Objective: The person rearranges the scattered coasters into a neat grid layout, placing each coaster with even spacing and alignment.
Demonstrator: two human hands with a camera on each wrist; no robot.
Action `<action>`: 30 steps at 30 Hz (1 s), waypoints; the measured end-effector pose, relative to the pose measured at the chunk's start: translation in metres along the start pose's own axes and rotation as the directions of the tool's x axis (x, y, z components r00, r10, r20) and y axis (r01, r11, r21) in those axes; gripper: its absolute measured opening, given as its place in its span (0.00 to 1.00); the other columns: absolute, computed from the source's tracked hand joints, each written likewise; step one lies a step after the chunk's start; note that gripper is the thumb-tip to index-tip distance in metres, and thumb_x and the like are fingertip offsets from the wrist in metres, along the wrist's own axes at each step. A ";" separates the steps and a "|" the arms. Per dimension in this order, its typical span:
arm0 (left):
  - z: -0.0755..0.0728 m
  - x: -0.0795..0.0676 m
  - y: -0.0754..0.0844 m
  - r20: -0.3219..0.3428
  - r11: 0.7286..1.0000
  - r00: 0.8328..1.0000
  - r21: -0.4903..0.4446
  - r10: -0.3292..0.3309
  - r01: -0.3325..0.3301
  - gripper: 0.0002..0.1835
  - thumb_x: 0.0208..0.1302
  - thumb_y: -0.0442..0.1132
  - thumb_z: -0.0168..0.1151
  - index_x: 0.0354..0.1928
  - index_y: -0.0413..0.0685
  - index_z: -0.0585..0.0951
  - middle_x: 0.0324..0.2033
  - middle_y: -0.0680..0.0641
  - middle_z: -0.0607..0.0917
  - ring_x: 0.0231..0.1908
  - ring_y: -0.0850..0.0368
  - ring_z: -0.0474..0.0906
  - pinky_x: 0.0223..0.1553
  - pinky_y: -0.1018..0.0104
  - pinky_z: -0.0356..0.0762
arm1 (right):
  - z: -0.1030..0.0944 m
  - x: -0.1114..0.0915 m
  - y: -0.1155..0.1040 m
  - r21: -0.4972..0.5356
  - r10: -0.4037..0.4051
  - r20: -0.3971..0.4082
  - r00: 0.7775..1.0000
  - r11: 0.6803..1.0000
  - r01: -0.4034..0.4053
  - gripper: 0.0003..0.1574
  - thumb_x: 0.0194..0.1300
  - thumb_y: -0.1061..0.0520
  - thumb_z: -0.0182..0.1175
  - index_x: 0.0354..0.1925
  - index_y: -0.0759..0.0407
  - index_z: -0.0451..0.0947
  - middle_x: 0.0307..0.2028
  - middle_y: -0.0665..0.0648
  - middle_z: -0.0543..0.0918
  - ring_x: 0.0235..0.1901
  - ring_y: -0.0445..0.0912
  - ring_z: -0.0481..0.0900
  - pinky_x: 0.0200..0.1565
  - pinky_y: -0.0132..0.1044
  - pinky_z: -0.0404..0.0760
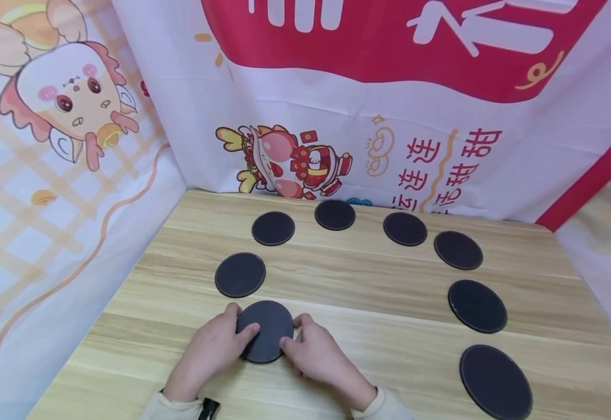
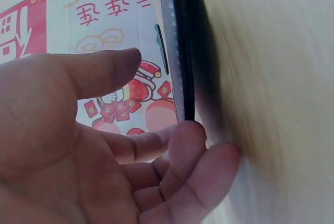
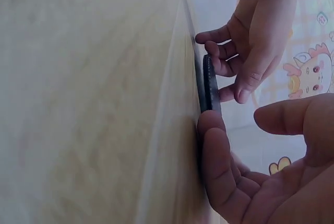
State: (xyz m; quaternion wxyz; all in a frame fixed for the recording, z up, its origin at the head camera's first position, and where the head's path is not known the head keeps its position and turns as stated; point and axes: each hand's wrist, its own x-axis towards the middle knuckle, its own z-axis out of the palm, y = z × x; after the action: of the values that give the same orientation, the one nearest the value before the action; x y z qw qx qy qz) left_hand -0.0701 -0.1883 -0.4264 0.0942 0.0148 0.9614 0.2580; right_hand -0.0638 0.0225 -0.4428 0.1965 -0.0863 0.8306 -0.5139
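Black disc (image 1: 271, 331) is held by curled fingers of left hand (image 1: 217, 344) and right hand (image 1: 317, 349), apparently just above wooden table (image 1: 405, 344).

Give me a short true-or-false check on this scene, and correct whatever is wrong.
1. The left hand and right hand touch the same dark disc. True.
2. The dark disc is square. False: it is round.
3. Seven other discs lie on the wood-grain table. True.
4. In the head view, the other discs all lie to the right of the right hand. False: they curve from the left side round to the right.
5. The cloth behind the table carries printed figures and writing. True.
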 end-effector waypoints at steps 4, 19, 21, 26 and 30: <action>0.002 0.006 0.006 0.006 0.999 1.000 -0.052 0.011 -0.011 0.23 0.70 0.51 0.64 0.53 0.39 0.75 0.41 0.42 0.85 0.42 0.47 0.82 0.42 0.46 0.78 | -0.006 0.004 0.002 0.069 -0.012 -0.048 0.999 0.998 0.015 0.22 0.71 0.61 0.60 0.56 0.65 0.62 0.16 0.55 0.79 0.10 0.44 0.74 0.15 0.36 0.74; 0.006 0.047 0.037 -0.043 0.978 0.991 -0.160 0.127 -0.133 0.26 0.68 0.41 0.66 0.64 0.41 0.71 0.25 0.51 0.75 0.24 0.57 0.70 0.29 0.60 0.70 | -0.046 0.019 0.010 0.314 0.034 -0.151 0.988 0.949 0.015 0.33 0.73 0.70 0.50 0.72 0.59 0.55 0.22 0.63 0.79 0.13 0.45 0.76 0.18 0.38 0.80; 0.006 0.056 0.040 -0.056 0.970 0.987 -0.180 0.153 -0.160 0.25 0.68 0.40 0.66 0.63 0.43 0.72 0.25 0.51 0.75 0.23 0.57 0.70 0.29 0.60 0.70 | -0.052 0.021 0.011 0.349 0.039 -0.160 0.986 0.937 0.020 0.35 0.73 0.71 0.49 0.73 0.57 0.54 0.22 0.63 0.79 0.14 0.45 0.76 0.18 0.38 0.79; 0.007 0.074 0.046 -0.031 0.954 0.985 -0.243 0.171 -0.173 0.26 0.69 0.42 0.65 0.66 0.50 0.72 0.23 0.52 0.76 0.21 0.57 0.72 0.26 0.61 0.70 | -0.065 0.027 0.015 0.419 0.046 -0.193 0.980 0.907 0.040 0.37 0.72 0.73 0.49 0.73 0.57 0.52 0.23 0.63 0.78 0.14 0.46 0.76 0.18 0.36 0.77; 0.007 0.088 0.056 -0.022 0.938 0.984 -0.299 0.178 -0.177 0.26 0.70 0.42 0.64 0.68 0.55 0.71 0.22 0.51 0.76 0.19 0.56 0.73 0.25 0.60 0.71 | -0.076 0.034 0.016 0.443 0.066 -0.225 0.972 0.896 0.042 0.37 0.71 0.73 0.49 0.72 0.57 0.53 0.22 0.64 0.78 0.14 0.45 0.75 0.18 0.35 0.76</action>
State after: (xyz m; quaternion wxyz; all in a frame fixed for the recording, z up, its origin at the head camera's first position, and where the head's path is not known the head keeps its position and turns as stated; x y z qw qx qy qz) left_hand -0.1565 -0.1295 -0.4199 0.0741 0.0876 0.9056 0.4082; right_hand -0.1256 0.0803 -0.4356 0.1147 0.0274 0.7089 -0.6953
